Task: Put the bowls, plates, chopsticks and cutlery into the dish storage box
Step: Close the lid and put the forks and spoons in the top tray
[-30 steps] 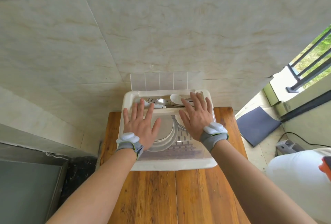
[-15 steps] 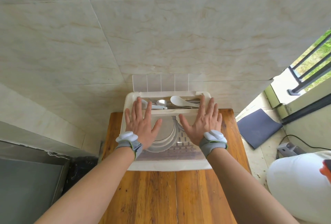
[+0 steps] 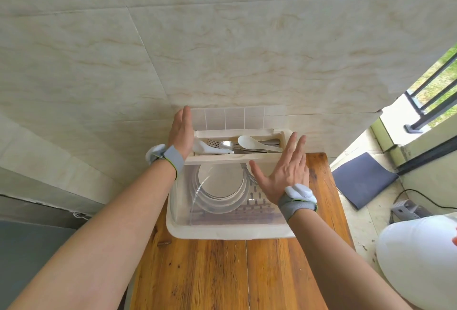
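I am holding my left hand open and edge-on against the left end of the dish storage box, beside its raised clear flap, gripping nothing. My right hand is hovering flat with fingers spread over the right side of the clear lid, also empty. The box is sitting on the wooden table against the tiled wall. Plates are showing through the lid, and white spoons, a metal spoon and a fork are lying in the open rear tray.
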A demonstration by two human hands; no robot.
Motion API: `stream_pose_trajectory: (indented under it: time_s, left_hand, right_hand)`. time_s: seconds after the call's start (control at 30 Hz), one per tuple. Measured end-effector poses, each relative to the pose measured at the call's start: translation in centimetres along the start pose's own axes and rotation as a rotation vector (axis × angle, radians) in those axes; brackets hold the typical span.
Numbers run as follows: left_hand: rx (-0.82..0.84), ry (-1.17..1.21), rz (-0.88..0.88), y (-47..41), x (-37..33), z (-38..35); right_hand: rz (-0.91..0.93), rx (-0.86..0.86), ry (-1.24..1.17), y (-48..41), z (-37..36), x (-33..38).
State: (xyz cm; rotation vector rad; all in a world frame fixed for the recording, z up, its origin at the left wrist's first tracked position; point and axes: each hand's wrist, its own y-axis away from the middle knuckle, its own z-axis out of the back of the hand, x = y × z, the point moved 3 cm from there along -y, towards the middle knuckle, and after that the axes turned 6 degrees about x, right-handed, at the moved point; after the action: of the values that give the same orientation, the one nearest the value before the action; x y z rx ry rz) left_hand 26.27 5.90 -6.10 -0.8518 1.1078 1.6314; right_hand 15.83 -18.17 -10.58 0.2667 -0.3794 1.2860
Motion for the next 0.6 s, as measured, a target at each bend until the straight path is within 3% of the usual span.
stream_pose_trajectory:
  time_s: [0.13,0.23,0.37,0.47,0.6]
  left_hand:
    - [-0.044,-0.035,-0.042,1.3,1.2,1.2]
    - [-0.044,-0.252,-0.118,3.2,2.5,1.7]
    - [0.175,-0.709,-0.321,4.4,5.7,1.1]
    - [0.193,-0.949,-0.318,4.8,7.0,0.3]
    - [0.159,-1.057,-0.269,6.3,7.8,-0.4]
  right_hand:
    - [0.06,-0.133,-0.034,0.4,0.4,0.0]
    - [0.069,-0.151,-0.037,0.4,0.5,-0.1]
    - [0.079,-0.066,0.012,0.3,0.3,-0.1]
    - [0.108,0.03,0.092,0.1,0.0,-0.2]
    - [0.127,0.141,0.172,-0.2,-0.4,-0.2]
